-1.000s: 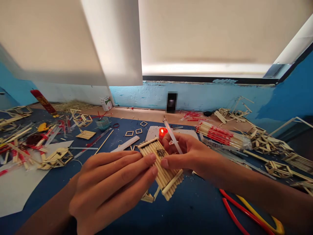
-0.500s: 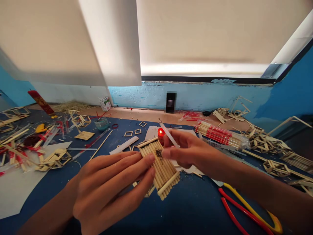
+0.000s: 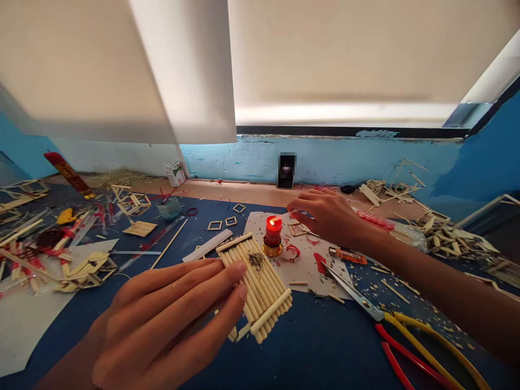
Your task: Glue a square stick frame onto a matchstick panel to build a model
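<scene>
My left hand (image 3: 174, 314) is closed on a small raft-like panel of thin wooden sticks (image 3: 268, 290), tilted above the table. Two crosswise sticks edge the panel, and a dark clump of bits (image 3: 255, 261) lies on its face. My right hand (image 3: 329, 216) pinches a whitish glue stick (image 3: 285, 216), whose tip meets the flame of a lit red candle (image 3: 273, 234). The candle stands in a gold-coloured holder just beyond the panel. Part of the panel's left side is hidden behind my left fingers.
Scissors with red and yellow handles (image 3: 382, 317) lie at the right, beside an orange cutter (image 3: 348, 255). White paper (image 3: 254, 222) lies beneath the candle. Stick frames (image 3: 134, 201), a glass jar (image 3: 168, 208) and a tall red candle (image 3: 69, 174) stand to the left.
My right hand has moved away from the panel, carrying the glue stick to the candle flame. My left hand and the panel have shifted slightly left and down.
</scene>
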{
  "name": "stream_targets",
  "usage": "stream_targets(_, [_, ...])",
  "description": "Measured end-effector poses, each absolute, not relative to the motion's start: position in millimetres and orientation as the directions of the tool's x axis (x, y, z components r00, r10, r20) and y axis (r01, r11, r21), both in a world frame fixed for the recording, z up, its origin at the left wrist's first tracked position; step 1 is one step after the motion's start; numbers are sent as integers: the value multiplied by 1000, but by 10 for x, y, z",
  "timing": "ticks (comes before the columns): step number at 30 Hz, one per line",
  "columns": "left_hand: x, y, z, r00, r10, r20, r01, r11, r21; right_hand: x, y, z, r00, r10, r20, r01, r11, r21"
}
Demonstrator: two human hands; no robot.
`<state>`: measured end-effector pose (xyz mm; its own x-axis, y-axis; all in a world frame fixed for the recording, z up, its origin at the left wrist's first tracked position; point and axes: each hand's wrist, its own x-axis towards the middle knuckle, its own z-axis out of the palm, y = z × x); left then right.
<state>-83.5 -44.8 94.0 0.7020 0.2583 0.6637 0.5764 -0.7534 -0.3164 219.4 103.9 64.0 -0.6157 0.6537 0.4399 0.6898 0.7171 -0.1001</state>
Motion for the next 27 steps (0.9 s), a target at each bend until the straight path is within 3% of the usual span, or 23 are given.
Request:
stream_targets(9, [-825,-403,927,666,284,689,596,-759,-263,2201,1058,654,-664,582,470,688,721,80])
stream_targets(19, [-856,-389,896,664,254,703,600,-742,-299,2205,1040,636,-661,592,460,696,714,81])
stream_targets(24, [-891,-351,884,710,187,679,557,-739,-379,2210,1023,641,-656,604,452,706,702,87])
stream_targets(27, [-878,-371,876,680,243,692,601,-725,-336,2209,1022,643,-647,613,452,718,691,90])
